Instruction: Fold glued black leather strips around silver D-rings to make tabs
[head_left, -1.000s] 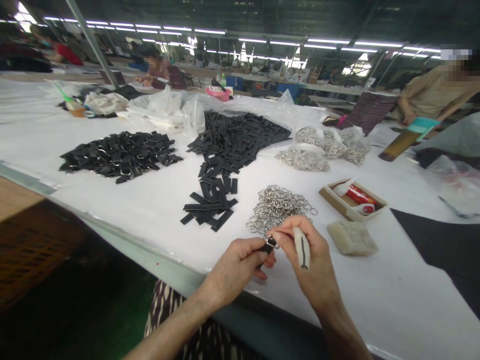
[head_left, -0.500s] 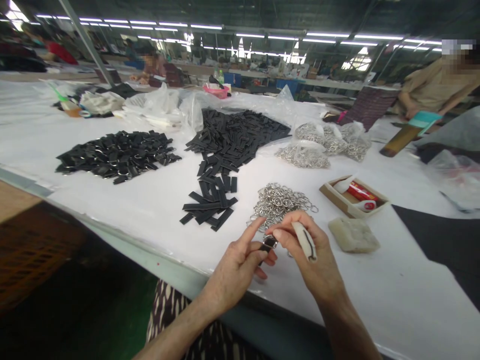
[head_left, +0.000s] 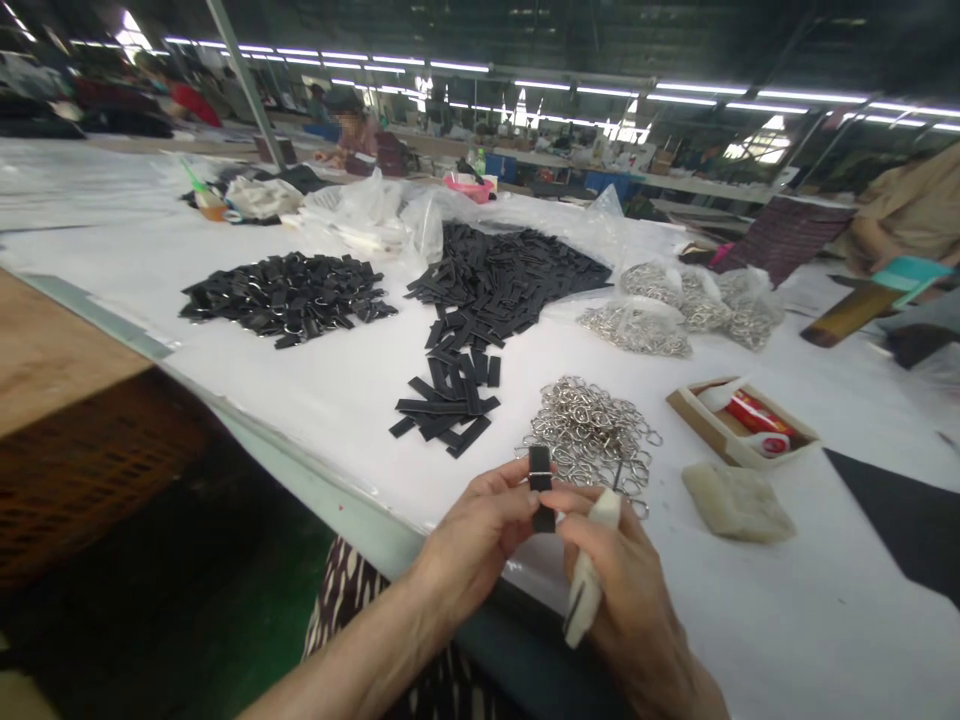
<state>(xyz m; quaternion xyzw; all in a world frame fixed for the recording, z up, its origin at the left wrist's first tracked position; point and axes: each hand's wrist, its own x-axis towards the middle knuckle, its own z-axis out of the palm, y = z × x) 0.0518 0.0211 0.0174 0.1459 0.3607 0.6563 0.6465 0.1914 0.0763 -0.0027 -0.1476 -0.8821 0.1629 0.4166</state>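
Note:
A black strip [head_left: 541,515] with a metal ring threaded on it stands upright between my hands. My left hand [head_left: 480,525] pinches it from the left, thumb in front. My right hand [head_left: 626,575] touches the strip's right edge with its fingertips and also grips a cream-coloured handle [head_left: 587,590]. A thin dark tip sticks up from the handle's upper end; its kind I cannot make out. Just beyond my hands lies a heap of loose metal rings [head_left: 589,425]. Several loose black strips [head_left: 446,405] lie to the left of the rings.
Strips with rings form a pile [head_left: 289,295] at left; a larger heap of plain strips [head_left: 517,275] lies behind. Bagged rings [head_left: 637,325], a small wooden box [head_left: 739,425] with a red tube, and a pale wax-like block [head_left: 739,502] are at right. Co-workers sit farther off.
The strip has turned upright, with the ring now around its middle. My right hand has come lower against it, and the cream handle has swung downward. The whole view has shifted slightly left.

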